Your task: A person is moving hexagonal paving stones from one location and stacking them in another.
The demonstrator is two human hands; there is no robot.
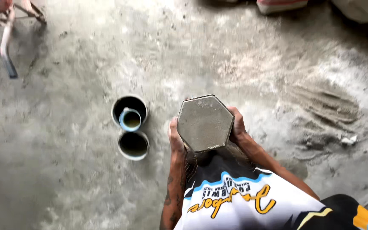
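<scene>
Grey concrete floor point(73, 51) carries two dark round tins point(129, 110) left of centre. Left hand point(176, 138) and right hand point(237, 125) clasp a hexagonal mould point(204, 122) by opposite sides.

Seen from above, both hands are raised in front of the body, palms turned inward and facing each other. The left hand point(174, 138) presses flat with fingers pointing away, its forearm tattooed and running back toward the near edge. The right hand point(238, 125) curls its fingers, forearm angling off right.
</scene>
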